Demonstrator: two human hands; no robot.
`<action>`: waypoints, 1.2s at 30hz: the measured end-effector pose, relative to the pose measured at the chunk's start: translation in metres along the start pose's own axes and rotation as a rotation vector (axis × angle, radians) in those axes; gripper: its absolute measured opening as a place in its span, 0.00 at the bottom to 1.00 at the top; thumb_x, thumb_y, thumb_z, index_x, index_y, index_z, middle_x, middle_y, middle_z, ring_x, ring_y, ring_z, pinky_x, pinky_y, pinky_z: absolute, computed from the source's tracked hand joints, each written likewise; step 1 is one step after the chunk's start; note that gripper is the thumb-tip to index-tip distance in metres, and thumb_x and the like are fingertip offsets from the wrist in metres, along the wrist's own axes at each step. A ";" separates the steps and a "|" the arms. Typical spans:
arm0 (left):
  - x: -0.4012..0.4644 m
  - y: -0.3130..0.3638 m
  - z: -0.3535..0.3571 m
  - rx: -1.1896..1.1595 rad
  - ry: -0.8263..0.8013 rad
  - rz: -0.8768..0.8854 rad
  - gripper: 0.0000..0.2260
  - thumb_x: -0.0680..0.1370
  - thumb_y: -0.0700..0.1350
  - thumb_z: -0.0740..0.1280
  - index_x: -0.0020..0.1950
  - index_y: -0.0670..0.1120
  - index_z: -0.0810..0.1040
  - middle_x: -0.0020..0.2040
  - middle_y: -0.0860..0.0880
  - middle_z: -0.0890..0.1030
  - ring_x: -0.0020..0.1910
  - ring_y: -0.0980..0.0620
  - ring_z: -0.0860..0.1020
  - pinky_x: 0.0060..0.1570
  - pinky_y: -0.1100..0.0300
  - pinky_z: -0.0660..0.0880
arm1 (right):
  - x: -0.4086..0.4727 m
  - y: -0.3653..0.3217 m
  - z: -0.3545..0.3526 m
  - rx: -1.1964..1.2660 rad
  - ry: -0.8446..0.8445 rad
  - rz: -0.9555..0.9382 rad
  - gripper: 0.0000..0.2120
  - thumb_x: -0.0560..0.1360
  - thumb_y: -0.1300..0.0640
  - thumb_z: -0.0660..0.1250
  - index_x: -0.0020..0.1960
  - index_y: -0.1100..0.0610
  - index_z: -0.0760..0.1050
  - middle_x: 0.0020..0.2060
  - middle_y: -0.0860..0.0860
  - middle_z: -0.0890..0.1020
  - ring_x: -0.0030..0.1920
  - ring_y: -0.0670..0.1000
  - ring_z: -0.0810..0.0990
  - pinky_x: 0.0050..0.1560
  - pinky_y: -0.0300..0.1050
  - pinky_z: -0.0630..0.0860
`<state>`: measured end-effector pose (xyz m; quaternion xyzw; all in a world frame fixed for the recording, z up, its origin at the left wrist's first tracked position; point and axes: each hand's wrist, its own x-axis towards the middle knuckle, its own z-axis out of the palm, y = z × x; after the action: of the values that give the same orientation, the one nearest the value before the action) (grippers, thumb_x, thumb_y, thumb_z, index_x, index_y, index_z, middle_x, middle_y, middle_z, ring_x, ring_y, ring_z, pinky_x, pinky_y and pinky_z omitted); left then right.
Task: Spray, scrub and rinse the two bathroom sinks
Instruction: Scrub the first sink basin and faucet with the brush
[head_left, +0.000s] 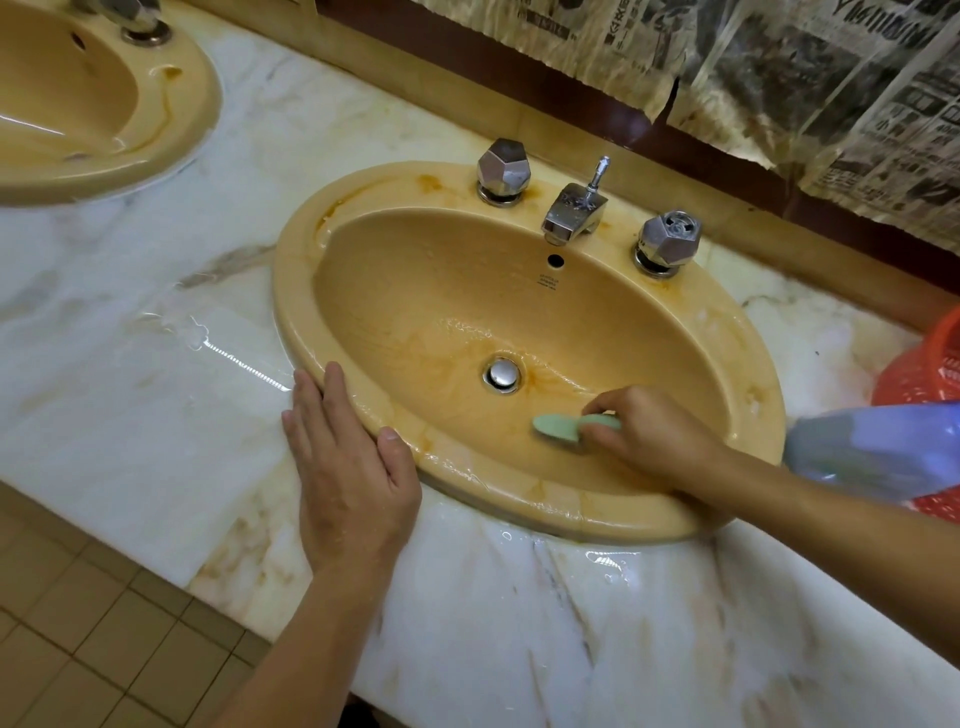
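Observation:
A tan oval sink (332, 244) is set in the wet marble counter (156, 364). It has orange stains around the drain plug (503, 375) and on its rim. My right hand (649, 431) is down in the bowl and grips a pale green scrubbing pad (558, 428) pressed against the near wall. My left hand (345, 462) rests flat, fingers straight, on the sink's front left rim and the counter. A second tan sink (171, 119) sits at the upper left, partly out of frame.
A chrome spout (571, 213) stands between two faceted chrome knobs (503, 169) (669, 241). A blurred pale blue object (872, 452) and a red basket (924, 374) are at the right edge. Newspaper (779, 67) covers the wall behind. Tiled floor (78, 623) lies below left.

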<state>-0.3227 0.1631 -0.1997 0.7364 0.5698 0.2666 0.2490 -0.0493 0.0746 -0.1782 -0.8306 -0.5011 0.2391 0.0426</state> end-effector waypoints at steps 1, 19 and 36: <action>0.000 -0.001 0.000 0.002 0.000 -0.002 0.32 0.78 0.52 0.47 0.81 0.42 0.54 0.81 0.39 0.53 0.80 0.42 0.50 0.76 0.39 0.55 | 0.002 -0.002 0.002 0.027 -0.019 -0.023 0.07 0.76 0.52 0.68 0.50 0.52 0.83 0.45 0.50 0.84 0.47 0.52 0.80 0.44 0.45 0.70; 0.000 0.000 -0.001 0.007 -0.003 -0.001 0.31 0.78 0.52 0.47 0.81 0.42 0.54 0.81 0.39 0.53 0.80 0.42 0.51 0.76 0.38 0.57 | 0.027 0.011 -0.012 -0.066 0.031 -0.089 0.09 0.78 0.55 0.65 0.48 0.56 0.83 0.39 0.53 0.83 0.39 0.54 0.79 0.43 0.52 0.76; 0.000 0.002 -0.004 -0.017 -0.009 -0.005 0.32 0.77 0.52 0.47 0.81 0.42 0.54 0.81 0.38 0.53 0.79 0.41 0.51 0.75 0.37 0.57 | -0.004 0.031 -0.091 -0.312 -0.085 -0.105 0.07 0.74 0.52 0.66 0.40 0.50 0.81 0.31 0.49 0.79 0.35 0.47 0.76 0.41 0.51 0.76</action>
<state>-0.3238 0.1630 -0.1956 0.7341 0.5680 0.2675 0.2585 0.0150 0.0714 -0.1063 -0.7889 -0.5763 0.1907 -0.0956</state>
